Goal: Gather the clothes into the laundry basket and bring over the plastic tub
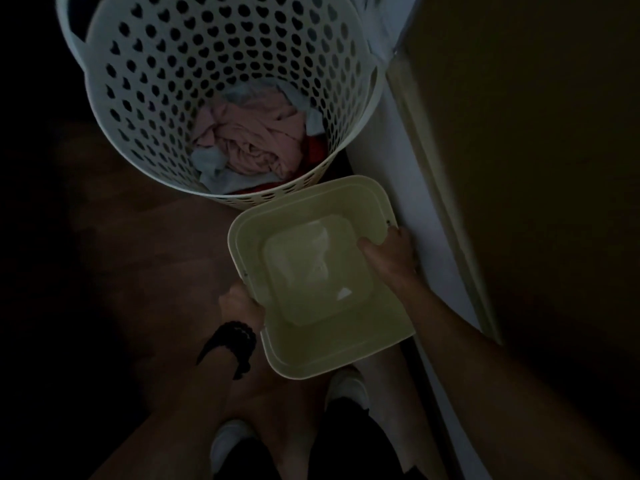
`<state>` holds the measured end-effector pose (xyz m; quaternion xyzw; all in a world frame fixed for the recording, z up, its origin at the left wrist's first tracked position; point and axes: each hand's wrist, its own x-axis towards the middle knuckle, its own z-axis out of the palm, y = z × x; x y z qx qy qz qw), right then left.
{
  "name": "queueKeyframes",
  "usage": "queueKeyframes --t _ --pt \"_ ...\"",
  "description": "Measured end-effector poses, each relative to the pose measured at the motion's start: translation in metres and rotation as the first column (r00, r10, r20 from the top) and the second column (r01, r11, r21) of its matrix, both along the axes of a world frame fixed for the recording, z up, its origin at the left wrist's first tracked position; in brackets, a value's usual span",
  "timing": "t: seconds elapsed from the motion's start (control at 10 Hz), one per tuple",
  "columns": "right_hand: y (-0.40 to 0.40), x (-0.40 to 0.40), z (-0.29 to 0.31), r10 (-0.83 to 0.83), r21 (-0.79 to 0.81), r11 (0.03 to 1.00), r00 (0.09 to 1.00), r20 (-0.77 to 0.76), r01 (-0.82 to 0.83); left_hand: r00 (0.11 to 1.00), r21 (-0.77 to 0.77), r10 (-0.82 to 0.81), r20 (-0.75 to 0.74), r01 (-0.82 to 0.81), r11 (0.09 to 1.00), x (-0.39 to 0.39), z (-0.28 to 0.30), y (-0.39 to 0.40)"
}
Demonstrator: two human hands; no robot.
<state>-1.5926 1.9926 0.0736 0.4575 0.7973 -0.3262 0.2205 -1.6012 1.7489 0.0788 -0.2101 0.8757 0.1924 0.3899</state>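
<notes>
Fingers of the right hand (389, 252) and left hand (239, 303) clasp opposite rims of the plastic tub (318, 275), just below the laundry basket (221, 81) at upper centre.

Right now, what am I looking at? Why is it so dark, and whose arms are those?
There is no machine here. A person wears a camera on their head, so this one picture looks down the way their eyes do. Those are their own arms.

Both hands hold a pale plastic tub. The right hand has its grip on the rim, thumb inside. The left hand holds the opposite edge, with a dark band on that wrist. The tub looks empty.

Just past it stands a white laundry basket full of holes, on a wooden floor. Inside lie crumpled clothes, pink on top.

The person's white shoes show at the bottom. The room is simply dim.
</notes>
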Motion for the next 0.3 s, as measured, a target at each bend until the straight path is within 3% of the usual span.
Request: queueKeyframes --t 0.2,0.3 --pt "-0.003 0.009 0.005 -0.008 0.01 1.0 0.999 0.034 0.008 0.997 0.073 0.067 0.049 -0.071 0.995 -0.001 0.006 -0.011" --pt "-0.014 0.016 0.017 -0.038 -0.032 0.999 0.999 -0.036 0.037 0.991 0.145 0.106 -0.081 -0.093 0.985 -0.012 0.02 -0.008"
